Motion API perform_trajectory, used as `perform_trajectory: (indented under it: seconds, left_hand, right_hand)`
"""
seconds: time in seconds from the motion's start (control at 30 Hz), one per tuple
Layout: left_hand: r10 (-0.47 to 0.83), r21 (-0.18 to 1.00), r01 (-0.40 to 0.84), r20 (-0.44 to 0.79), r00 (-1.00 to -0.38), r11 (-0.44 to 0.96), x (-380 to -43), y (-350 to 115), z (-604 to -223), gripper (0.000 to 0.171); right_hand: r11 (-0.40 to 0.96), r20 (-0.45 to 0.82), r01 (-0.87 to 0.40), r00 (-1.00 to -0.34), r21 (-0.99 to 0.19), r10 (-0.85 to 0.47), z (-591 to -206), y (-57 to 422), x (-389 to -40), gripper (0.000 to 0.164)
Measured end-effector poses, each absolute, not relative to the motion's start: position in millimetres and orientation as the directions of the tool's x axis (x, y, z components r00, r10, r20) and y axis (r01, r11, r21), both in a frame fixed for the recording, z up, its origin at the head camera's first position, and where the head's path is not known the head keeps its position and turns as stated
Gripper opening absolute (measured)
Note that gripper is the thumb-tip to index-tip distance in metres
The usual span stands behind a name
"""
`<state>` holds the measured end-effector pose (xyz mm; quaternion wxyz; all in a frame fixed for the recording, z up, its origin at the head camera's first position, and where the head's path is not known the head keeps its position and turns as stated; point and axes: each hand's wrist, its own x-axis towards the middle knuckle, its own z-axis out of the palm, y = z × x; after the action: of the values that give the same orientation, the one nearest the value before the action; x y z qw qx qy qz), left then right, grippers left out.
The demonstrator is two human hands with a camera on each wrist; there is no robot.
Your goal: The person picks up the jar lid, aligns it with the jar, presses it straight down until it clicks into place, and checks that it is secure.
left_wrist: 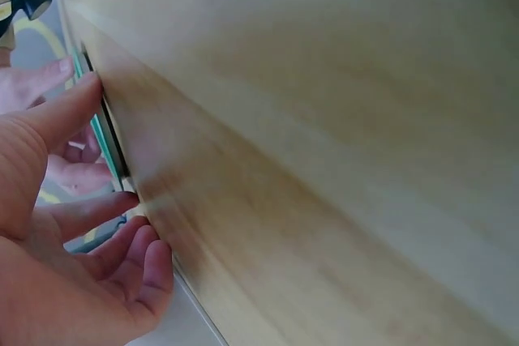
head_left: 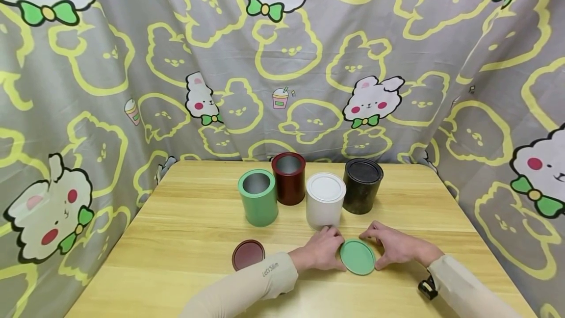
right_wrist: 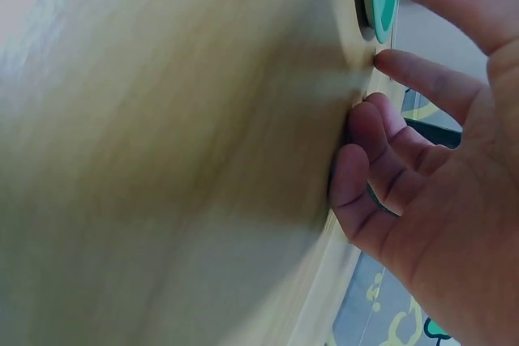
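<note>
A round green lid (head_left: 357,257) lies flat at the table's front, between both hands. My left hand (head_left: 321,249) holds its left side, thumb at the near edge and index finger at the far edge. On the other side, my right hand (head_left: 399,245) has its thumb right at the rim. Its index fingertip stands a little off the lid, on the wood, in the right wrist view. Just beyond the left fingers is a white can (head_left: 324,205) with its top covered. Partly behind the left sleeve lies a dark red lid (head_left: 248,254).
An uncovered green can (head_left: 259,205) and an uncovered dark red can (head_left: 290,185) stand at the back left of the white one. A covered black can (head_left: 362,193) is at the back right. The wooden table (head_left: 167,239) ends against a patterned curtain (head_left: 309,63).
</note>
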<state>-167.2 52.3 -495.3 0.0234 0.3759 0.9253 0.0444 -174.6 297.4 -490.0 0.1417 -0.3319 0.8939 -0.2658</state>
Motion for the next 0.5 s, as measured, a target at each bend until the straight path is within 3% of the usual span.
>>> perform_trajectory:
  seconds: [0.5]
  left_hand:
    - [0.673,0.101,0.668,-0.018,-0.74,0.737,-164.1,55.7,-494.9,0.055]
  right_hand:
    - [0.648,-0.087,-0.528,-0.735,-0.549,-0.672,-491.6,298.5,-173.3,0.065]
